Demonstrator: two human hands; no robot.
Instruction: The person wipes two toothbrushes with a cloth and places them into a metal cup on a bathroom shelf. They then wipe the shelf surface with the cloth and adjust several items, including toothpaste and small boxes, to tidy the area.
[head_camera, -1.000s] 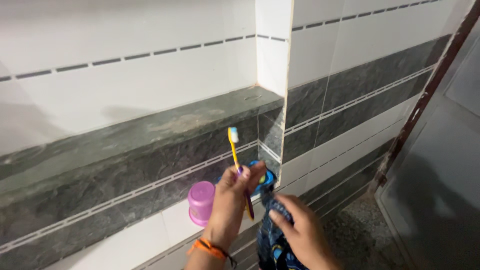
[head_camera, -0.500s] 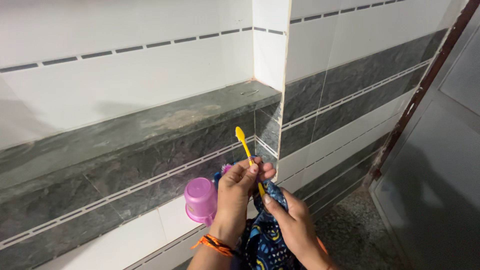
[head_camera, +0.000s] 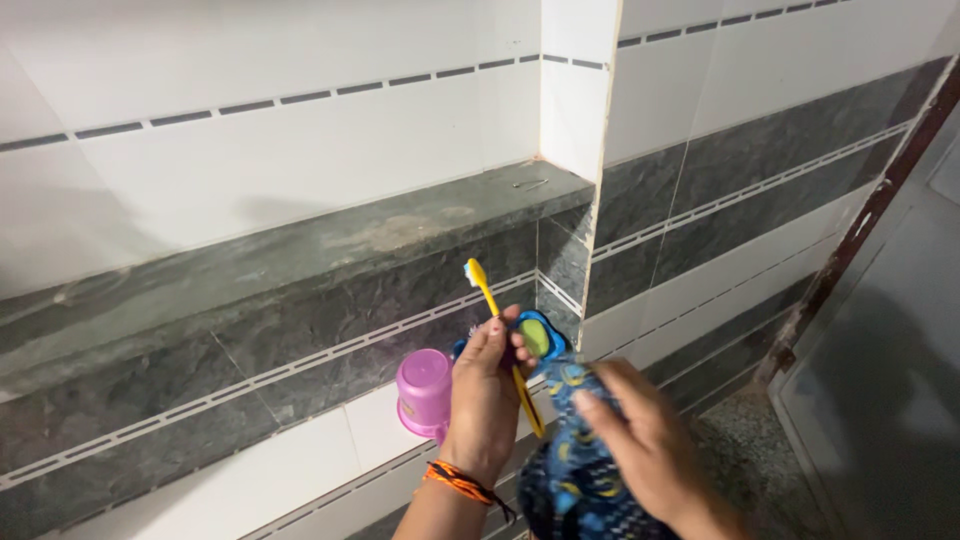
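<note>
Nearest the viewer, the right hand (head_camera: 640, 440) is blurred; its fingers curl over the top of a dark blue patterned cloth (head_camera: 575, 470), the grip closed on the fabric, which bunches below and runs out of the bottom of the frame. The wrist enters from the lower right with the back of the hand turned upward.

Just left of it, the left hand (head_camera: 485, 395) rises from the bottom edge, forearm nearly upright, with an orange and black thread band (head_camera: 458, 482) around the wrist. Its grip is clenched: thumb and fingers pinch the yellow toothbrush (head_camera: 498, 335) at mid-handle. The toothbrush is tilted, its bristled head up and to the left above the fingers, the lower end of the handle slanting down toward the cloth. The same hand also carries a pink plastic cup (head_camera: 424, 390), seen at its left side with the mouth turned toward the viewer; nothing can be made out inside it. A blue object with a green centre (head_camera: 535, 335) shows just behind the fingertips; how it is held cannot be told.

Beyond the hands runs a dark stone ledge (head_camera: 300, 265), set in a tiled wall (head_camera: 250, 150) of white and grey bands. At far right stands a grey door (head_camera: 890, 370).
</note>
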